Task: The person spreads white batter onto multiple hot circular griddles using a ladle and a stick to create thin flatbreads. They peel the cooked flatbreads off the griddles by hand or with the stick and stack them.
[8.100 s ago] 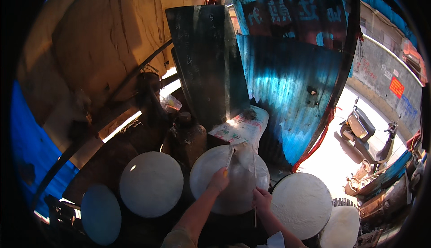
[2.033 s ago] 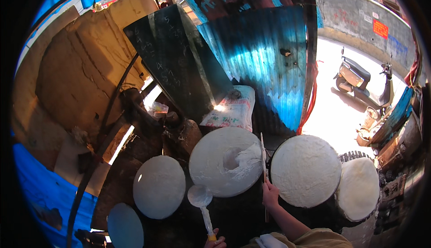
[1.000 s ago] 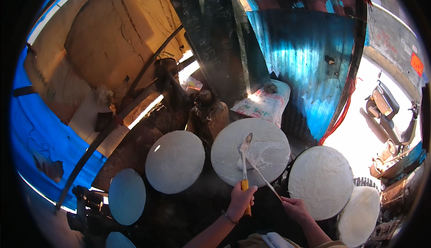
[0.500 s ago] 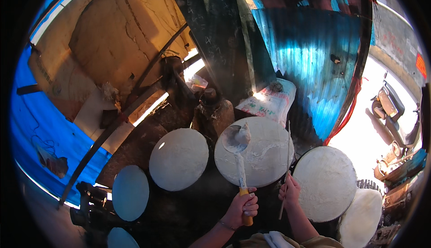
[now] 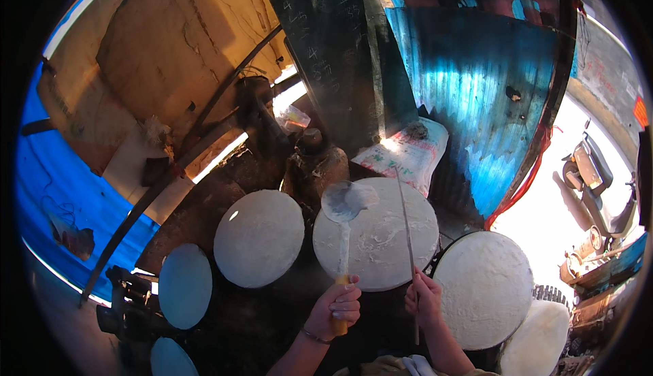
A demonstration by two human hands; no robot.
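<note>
My left hand (image 5: 335,310) is closed round the yellow handle of a metal ladle (image 5: 344,238), whose bowl and shaft are coated with whitish residue. The ladle's bowl is over the upper left of the middle round white disc (image 5: 388,240); whether it touches is unclear. In my right hand (image 5: 424,299) is a long thin stick (image 5: 406,223), gripped near its lower part. It slants up across the right side of the same disc. Streaks and ridges mark the disc's pale surface.
Other round pale discs stand in an arc: one left (image 5: 259,238), a bluish one farther left (image 5: 185,285), one right (image 5: 483,290). Behind are a printed sack (image 5: 408,150), a dark chalk-marked board (image 5: 340,56) and blue corrugated sheeting (image 5: 476,104). A scooter (image 5: 592,172) stands outside at right.
The stick has swung left from the middle disc's right edge to lie over it. The ladle bowl has turned and shifted slightly. The whole view has drifted a little.
</note>
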